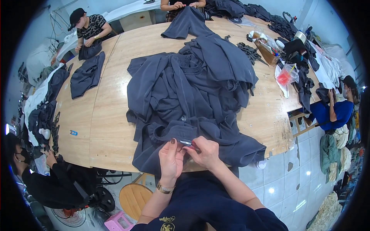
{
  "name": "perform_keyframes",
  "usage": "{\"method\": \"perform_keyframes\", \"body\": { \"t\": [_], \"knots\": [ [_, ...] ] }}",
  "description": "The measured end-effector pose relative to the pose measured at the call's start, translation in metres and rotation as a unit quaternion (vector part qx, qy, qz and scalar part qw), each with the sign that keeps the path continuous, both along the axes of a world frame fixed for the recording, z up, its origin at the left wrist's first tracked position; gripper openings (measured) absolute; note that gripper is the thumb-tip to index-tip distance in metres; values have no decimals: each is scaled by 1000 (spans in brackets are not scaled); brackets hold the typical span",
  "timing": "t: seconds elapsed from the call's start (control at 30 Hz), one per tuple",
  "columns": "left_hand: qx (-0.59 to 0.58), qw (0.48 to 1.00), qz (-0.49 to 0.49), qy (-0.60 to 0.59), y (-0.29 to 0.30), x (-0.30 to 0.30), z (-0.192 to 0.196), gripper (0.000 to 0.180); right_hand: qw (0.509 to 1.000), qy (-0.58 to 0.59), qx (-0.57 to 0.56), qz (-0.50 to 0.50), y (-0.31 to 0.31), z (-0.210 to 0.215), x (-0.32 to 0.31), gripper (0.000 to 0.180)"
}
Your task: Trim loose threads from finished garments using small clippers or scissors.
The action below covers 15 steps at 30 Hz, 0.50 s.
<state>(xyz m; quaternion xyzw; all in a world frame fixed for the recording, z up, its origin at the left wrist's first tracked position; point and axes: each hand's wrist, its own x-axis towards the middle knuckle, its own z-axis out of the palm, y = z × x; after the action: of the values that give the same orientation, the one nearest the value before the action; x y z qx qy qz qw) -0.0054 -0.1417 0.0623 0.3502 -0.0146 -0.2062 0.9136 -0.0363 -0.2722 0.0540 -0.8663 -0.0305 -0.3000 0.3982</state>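
the dark grey garment (192, 96) lies in a big loose heap on the round wooden table (111, 127), with its near hem hanging over the table edge closest to the person. at this hem the left hand (170, 158) pinches a fold of cloth between thumb and fingers. the right hand (206, 152), just beside it, is closed around a small pink-handled cutting tool (189, 144). the fabric looks soft, light and limp, not slippery, so i judge it is best held tight at the hem, near the tool's tip.
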Motion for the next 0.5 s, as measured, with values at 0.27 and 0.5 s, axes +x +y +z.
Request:
{"method": "perform_keyframes", "body": {
  "t": [0.27, 0.5],
  "knots": [
    [26, 999, 41, -9, -6, -2, 9, 22, 1000, -5, -24, -7, 0, 4, 1, 26],
    [28, 999, 33, -24, -3, -3, -3, 25, 1000, -9, -25, -5, 0, 4, -1, 27]
  ]
}}
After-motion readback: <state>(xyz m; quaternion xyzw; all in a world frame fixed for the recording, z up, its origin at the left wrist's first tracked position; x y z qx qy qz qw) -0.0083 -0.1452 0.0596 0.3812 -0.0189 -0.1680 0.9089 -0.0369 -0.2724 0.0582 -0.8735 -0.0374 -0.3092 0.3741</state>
